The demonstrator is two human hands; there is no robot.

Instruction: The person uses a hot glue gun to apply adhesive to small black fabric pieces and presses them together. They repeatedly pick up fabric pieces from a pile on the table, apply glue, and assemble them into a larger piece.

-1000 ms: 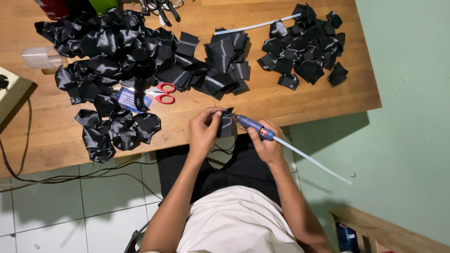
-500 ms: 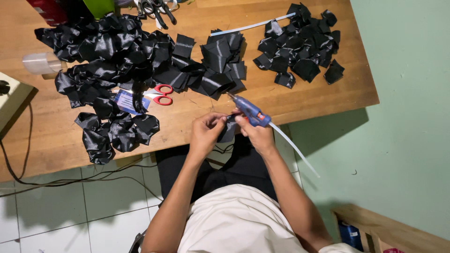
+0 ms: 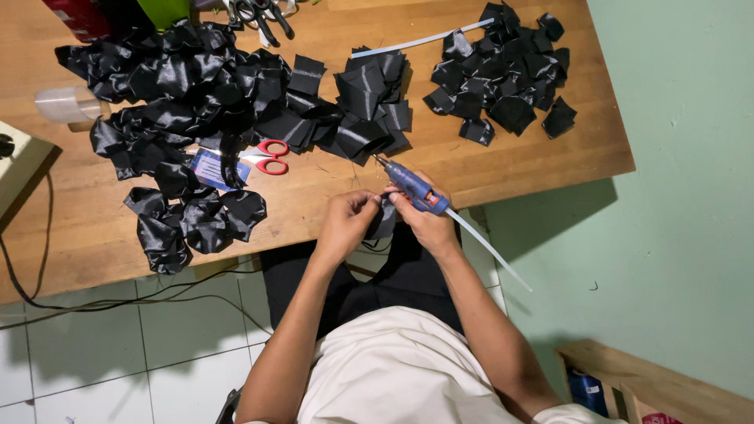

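Left hand (image 3: 345, 224): at the near edge of the worktop (image 3: 503, 169), fingers pinched on a small black fabric piece (image 3: 383, 222), held just off the edge over the lap.
Right hand (image 3: 428, 224): wrapped around a blue glue gun (image 3: 412, 187), nozzle aimed toward 11 o'clock, clear glue stick (image 3: 491, 251) trailing out toward 4 o'clock.
Fabric piece: sits between the two hands, mostly hidden by fingers; looks folded, though I can't be sure from here.
Step in hand: judging by the grip, the piece is being pressed and shaped while the gun stays up out of the way.
Next move calls for: nozzle tip brought down onto the fold, steady pinch, fingertips kept off the hot end.
At 12 o'clock: stack of black fabric squares (image 3: 369, 110).
At 1 o'clock: scatter of smaller black pieces (image 3: 503, 67).
At 10 o'clock: red-handled scissors (image 3: 267, 157), finished black ruffled bunches (image 3: 192, 220) beyond.
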